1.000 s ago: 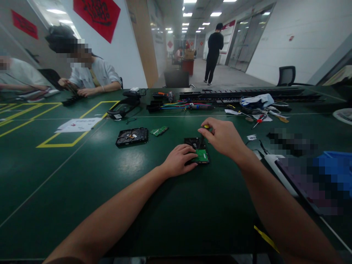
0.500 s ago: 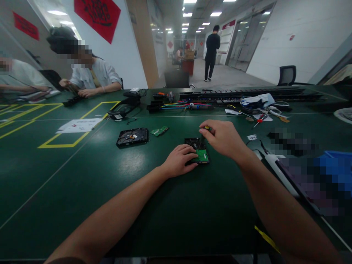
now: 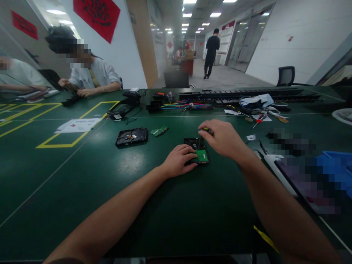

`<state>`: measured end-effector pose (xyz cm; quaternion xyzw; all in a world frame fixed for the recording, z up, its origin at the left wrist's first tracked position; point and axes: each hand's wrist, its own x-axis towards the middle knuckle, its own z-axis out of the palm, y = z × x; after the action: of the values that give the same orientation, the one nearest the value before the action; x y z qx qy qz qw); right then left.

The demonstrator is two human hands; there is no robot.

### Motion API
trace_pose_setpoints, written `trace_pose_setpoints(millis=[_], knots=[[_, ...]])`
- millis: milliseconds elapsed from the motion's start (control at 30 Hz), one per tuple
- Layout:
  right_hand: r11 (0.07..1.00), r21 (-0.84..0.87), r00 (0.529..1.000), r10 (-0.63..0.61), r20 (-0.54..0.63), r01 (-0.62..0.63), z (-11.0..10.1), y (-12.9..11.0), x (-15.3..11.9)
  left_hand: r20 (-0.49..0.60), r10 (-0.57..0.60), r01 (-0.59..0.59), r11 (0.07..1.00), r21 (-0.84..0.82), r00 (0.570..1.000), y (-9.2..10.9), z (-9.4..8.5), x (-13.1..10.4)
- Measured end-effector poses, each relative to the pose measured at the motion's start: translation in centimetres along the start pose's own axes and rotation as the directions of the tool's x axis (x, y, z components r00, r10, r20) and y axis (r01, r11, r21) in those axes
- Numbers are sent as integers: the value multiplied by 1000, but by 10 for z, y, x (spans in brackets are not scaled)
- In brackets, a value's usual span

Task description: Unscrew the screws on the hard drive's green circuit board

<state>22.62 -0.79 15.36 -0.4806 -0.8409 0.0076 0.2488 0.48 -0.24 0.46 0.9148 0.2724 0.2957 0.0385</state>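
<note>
A hard drive with a green circuit board (image 3: 202, 156) lies flat on the green table, board side up. My left hand (image 3: 180, 160) rests on its left side, thumb at the near edge and fingers over the board, gripping it. Above the drive's far right part, my right hand (image 3: 220, 137) is closed around a screwdriver (image 3: 201, 141) held upright, its shaft pointing down at the drive. The tip is too small to make out. To the left lie a second hard drive (image 3: 132, 137) and a loose green circuit board (image 3: 159, 131).
Wires and tools (image 3: 189, 107) line the far side of the table. A red screwdriver (image 3: 259, 121) and a white-edged device (image 3: 280, 165) are on the right. Paper (image 3: 78, 125) lies left, and a person (image 3: 93, 77) sits at the far left.
My right hand has turned slightly around the screwdriver handle. My left hand and the drive keep their places. The person in the background has taken a step.
</note>
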Motion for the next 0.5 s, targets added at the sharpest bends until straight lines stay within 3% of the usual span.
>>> trace_pose_setpoints(millis=[300, 500], knots=[[959, -251, 991, 127, -40, -133, 2, -7, 0, -5, 10, -10, 1000, 9, 1000, -1, 0, 0], [991, -125, 999, 37, 2, -36, 3, -1, 0, -2, 5, -5, 1000, 8, 1000, 0, 0, 0]])
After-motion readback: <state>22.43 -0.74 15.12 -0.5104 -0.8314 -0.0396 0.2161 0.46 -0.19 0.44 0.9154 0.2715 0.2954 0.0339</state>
